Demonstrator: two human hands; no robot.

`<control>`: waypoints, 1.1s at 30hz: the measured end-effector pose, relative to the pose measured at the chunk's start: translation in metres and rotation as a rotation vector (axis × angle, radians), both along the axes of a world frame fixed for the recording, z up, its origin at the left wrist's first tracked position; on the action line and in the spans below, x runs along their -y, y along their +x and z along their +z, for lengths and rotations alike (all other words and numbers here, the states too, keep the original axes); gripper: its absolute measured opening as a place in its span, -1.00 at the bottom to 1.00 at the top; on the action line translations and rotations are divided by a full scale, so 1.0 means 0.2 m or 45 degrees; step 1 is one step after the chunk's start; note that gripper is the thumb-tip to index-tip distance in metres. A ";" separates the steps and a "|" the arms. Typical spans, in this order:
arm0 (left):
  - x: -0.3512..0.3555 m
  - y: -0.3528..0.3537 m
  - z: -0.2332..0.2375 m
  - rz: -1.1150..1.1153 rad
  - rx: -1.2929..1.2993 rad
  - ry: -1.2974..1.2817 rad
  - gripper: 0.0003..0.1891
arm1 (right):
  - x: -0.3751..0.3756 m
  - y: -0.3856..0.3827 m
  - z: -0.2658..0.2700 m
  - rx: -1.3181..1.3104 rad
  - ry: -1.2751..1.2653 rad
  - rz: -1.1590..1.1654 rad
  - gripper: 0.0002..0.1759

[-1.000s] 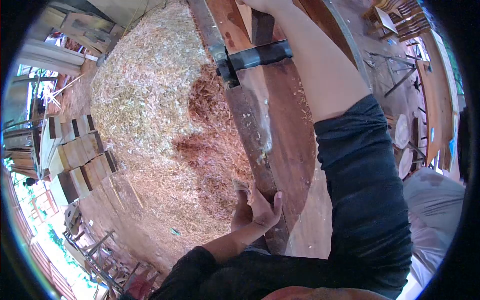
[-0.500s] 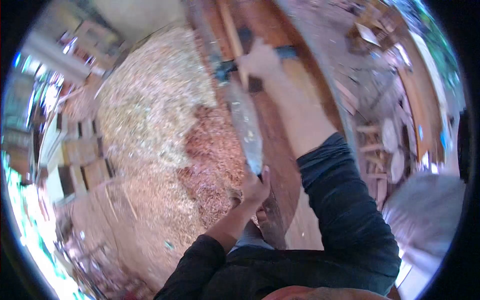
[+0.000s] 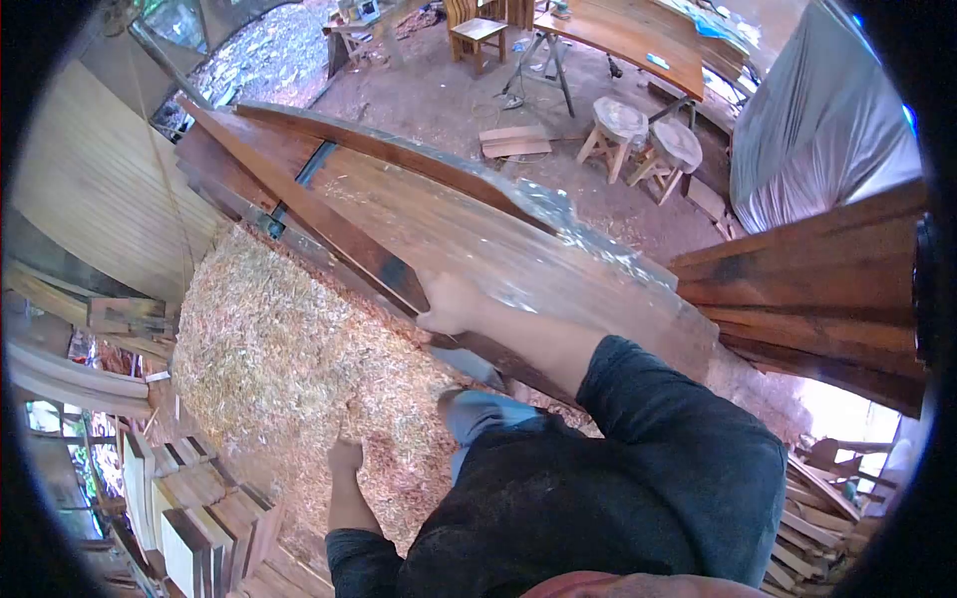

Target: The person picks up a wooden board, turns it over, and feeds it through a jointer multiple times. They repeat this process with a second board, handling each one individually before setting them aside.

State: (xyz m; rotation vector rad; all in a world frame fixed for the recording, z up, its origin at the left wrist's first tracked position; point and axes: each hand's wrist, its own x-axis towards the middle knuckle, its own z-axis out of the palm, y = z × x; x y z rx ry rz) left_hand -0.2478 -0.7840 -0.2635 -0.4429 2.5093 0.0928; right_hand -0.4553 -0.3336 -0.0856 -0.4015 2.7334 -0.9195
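My right hand is closed round the near end of a long brown wooden plank, which has a dark patch near that end. The plank lies slantwise along the left edge of a large wooden workpiece strewn with shavings. Under the plank, a dark bar clamp crosses the workpiece, with its blue-green end at the left edge. Low over the shavings hangs my left hand, apart from the plank. Its fingers look curled, and whatever they may hold is hidden.
Wood shavings cover the floor left of the workpiece. Stacked wood blocks stand at lower left. Large dark timbers jut in at right. Two log stools and a long tabletop on trestles are at the back.
The view has swung round. My left hand has come off a long, greyish piece and dropped to the left. My right hand has moved from near the clamp to the plank's near end.
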 end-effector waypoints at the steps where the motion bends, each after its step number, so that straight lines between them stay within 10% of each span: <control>1: 0.00 0.15 -0.06 -0.139 0.241 -0.079 -0.39 | -0.10 0.14 0.01 -0.027 -0.018 -0.001 -0.15; 4: -0.24 0.48 -0.12 -0.458 0.396 0.100 -0.34 | -0.40 0.60 0.01 -0.066 -0.079 -0.019 -0.10; 7: -0.64 0.66 -0.05 -0.143 0.050 0.399 -0.31 | -0.69 1.01 0.00 -0.045 -0.090 0.006 -0.07; 19: -2.39 0.69 1.21 -0.579 -0.782 0.467 -0.32 | -1.74 2.36 0.01 0.287 0.075 -0.013 0.24; 22: -2.62 0.75 1.24 -0.875 -0.931 0.353 -0.31 | -1.96 2.64 -0.06 -0.273 0.024 0.046 0.24; 25: -2.83 0.85 1.20 -1.089 -1.041 0.123 -0.27 | -2.13 2.89 0.14 0.347 0.070 -0.110 0.22; 33: -3.49 1.15 1.24 -1.355 -0.511 -0.261 -0.39 | -2.86 3.56 0.30 0.541 0.104 -0.100 0.14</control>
